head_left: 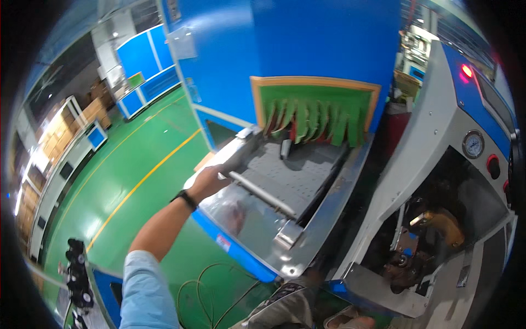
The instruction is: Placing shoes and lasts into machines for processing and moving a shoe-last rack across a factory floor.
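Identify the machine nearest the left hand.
The big blue machine with green strip curtain: the left hand is at its metal bed; others stand farther away.

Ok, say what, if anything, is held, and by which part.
The left hand is by the roller, at its left end; whether the grip holds anything cannot be told. No right hand shows.

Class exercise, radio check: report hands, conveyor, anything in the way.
Left hand at silver roller, left end; right hand out of view. Small unclear object on grey belt, before green strip curtain.
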The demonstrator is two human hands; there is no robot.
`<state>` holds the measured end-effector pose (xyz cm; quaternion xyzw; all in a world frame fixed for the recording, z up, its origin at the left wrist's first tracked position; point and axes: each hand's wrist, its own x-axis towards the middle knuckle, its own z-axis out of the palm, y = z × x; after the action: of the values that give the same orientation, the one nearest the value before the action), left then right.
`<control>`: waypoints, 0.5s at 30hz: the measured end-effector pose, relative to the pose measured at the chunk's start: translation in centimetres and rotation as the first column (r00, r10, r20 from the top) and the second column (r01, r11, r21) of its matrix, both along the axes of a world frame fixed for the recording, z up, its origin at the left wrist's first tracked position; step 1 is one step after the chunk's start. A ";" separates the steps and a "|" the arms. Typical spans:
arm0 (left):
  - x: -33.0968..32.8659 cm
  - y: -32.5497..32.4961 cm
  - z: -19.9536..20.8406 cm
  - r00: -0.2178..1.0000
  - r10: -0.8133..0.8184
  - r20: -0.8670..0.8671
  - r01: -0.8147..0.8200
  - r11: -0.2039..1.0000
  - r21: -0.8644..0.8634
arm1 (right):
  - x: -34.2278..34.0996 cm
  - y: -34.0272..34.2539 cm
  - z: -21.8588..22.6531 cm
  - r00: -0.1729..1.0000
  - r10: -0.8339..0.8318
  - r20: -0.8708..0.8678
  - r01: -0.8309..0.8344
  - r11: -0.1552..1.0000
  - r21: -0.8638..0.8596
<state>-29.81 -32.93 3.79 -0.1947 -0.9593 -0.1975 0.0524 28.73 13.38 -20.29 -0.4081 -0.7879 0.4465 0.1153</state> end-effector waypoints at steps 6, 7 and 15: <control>-17.8 17.1 -9.7 0.961 0.215 0.176 -0.251 0.944 0.215 | 1.4 -0.4 -3.0 0.984 -0.138 0.110 0.137 0.990 0.019; -18.5 19.6 -10.7 0.931 0.252 0.265 -0.327 0.896 0.299 | 2.4 0.1 -3.9 0.978 -0.168 0.121 0.166 0.986 0.032; -14.5 18.4 -4.3 0.798 0.136 0.587 -0.488 0.719 0.496 | -5.8 -2.1 4.1 0.974 0.078 0.213 -0.091 0.995 0.052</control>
<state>-44.34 -14.49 -0.51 0.0651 -0.8348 -0.5359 -0.1085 22.98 11.30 -16.20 -0.4156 -0.8255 0.3810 0.0246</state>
